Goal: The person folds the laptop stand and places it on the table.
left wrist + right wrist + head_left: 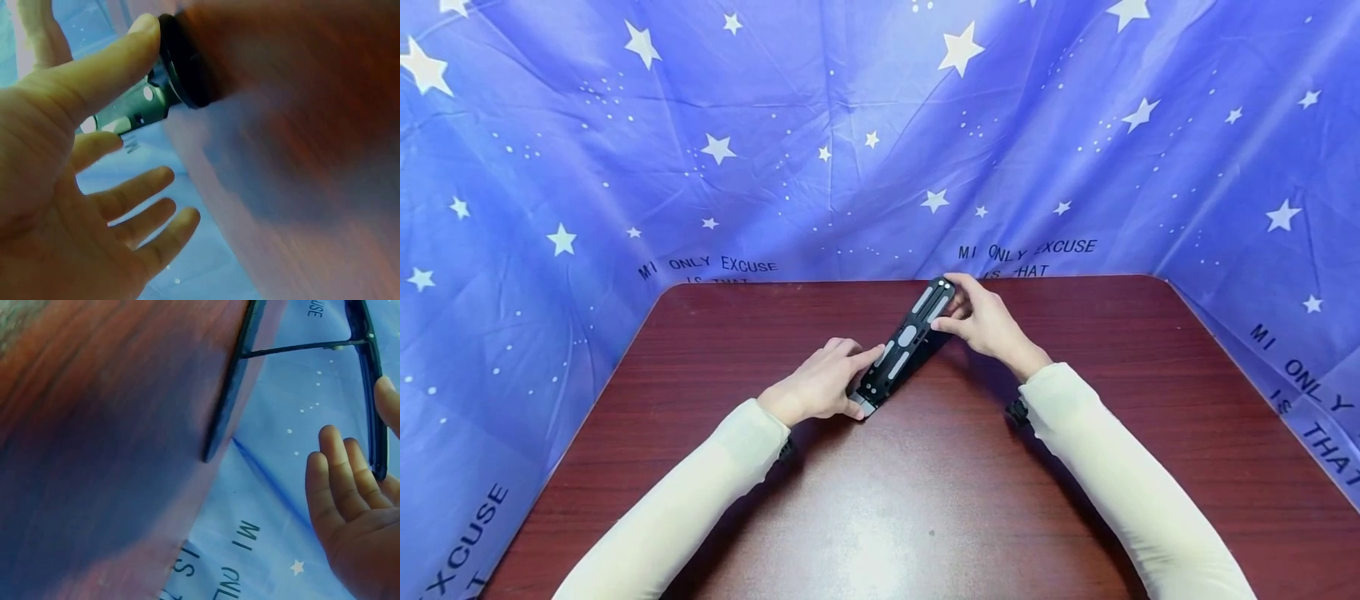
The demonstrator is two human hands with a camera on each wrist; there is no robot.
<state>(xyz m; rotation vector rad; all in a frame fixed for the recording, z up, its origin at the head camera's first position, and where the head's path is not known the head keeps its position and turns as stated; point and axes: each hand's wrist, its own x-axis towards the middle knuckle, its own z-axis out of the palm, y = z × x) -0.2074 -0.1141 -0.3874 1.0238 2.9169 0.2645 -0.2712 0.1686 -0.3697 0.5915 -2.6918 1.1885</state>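
A black folding laptop stand [917,320] with grey pads stands partly unfolded on the table, slanting away to the right. My right hand [991,323] holds the far, raised end of its upper plate, thumb on the padded face and fingers behind. At the near end is my left hand [820,379], its thumb on the base's end and its index finger against the plate's side; the other fingers spread loosely in the left wrist view. The right wrist view shows a thin strut [303,348] between the base [224,409] and the raised plate [374,419].
Under the stand is a dark red-brown wooden table [880,492] with a glossy surface. A blue curtain [820,108] with white stars and black lettering hangs behind the table and along both sides. White sleeves [677,500] cover both forearms.
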